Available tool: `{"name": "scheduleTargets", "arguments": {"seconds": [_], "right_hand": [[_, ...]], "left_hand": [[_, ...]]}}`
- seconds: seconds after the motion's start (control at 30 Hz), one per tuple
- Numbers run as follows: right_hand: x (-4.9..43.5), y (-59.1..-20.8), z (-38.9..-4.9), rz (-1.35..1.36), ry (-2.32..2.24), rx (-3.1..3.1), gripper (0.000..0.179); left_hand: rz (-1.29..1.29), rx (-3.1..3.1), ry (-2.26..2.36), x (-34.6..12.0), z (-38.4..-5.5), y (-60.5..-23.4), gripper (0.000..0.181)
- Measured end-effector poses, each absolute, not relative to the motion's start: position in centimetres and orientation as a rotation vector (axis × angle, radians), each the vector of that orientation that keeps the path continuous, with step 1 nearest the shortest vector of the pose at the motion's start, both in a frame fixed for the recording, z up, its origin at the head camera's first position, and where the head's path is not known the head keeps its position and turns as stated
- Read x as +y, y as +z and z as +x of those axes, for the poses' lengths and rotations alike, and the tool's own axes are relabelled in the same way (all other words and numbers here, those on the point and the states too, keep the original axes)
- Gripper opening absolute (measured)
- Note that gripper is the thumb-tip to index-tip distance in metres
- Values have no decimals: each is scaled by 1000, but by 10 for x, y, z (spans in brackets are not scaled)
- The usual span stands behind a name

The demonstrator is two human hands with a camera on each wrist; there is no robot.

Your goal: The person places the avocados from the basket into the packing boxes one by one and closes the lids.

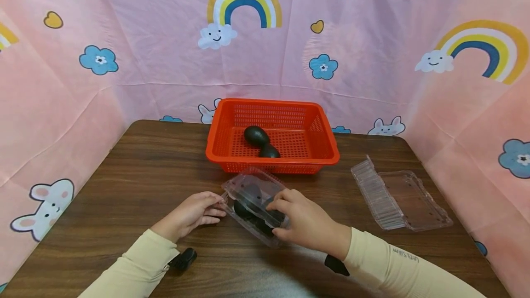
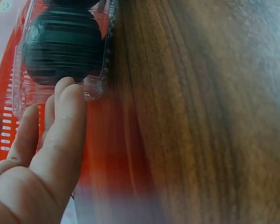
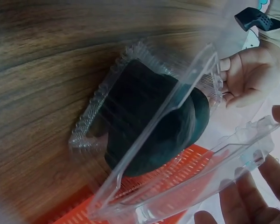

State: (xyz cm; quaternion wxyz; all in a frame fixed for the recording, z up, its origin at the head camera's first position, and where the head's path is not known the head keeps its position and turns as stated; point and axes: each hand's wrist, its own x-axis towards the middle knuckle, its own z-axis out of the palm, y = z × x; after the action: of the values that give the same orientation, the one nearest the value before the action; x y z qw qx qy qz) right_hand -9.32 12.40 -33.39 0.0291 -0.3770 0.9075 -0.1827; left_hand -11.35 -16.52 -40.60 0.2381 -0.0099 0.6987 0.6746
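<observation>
As both hands (image 1: 200, 213) (image 1: 308, 220) flank it, the clear clamshell (image 1: 252, 193) lies between

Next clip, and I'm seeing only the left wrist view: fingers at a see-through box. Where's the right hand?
Observer: The right hand holds the lid of the box partway open.
Operator: I catch some red, slotted plastic. What's in it?
Observer: Two dark avocados lie in that red basket.
Operator: Any other box around?
Observer: A second box lies open on the table, at the person's right.
</observation>
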Motion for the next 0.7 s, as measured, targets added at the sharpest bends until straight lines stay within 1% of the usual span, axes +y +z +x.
{"name": "scheduleTargets", "arguments": {"seconds": [0.17,0.4,0.5,0.7], "right_hand": [[126,-339,-93,-1209,-552,2817,39],[127,-347,-92,-1314,-513,2857,37],[126,-351,-93,-1343,-503,2854,37],[126,-361,-92,-1395,-456,2850,37]], "left_hand": [[-47,1890,1862,-163,-115,-405,31],[-92,1889,1851,-162,-121,-401,49],[-102,1899,1840,-162,-121,-400,47],[-65,1899,1827,-161,-118,-403,32]]}}
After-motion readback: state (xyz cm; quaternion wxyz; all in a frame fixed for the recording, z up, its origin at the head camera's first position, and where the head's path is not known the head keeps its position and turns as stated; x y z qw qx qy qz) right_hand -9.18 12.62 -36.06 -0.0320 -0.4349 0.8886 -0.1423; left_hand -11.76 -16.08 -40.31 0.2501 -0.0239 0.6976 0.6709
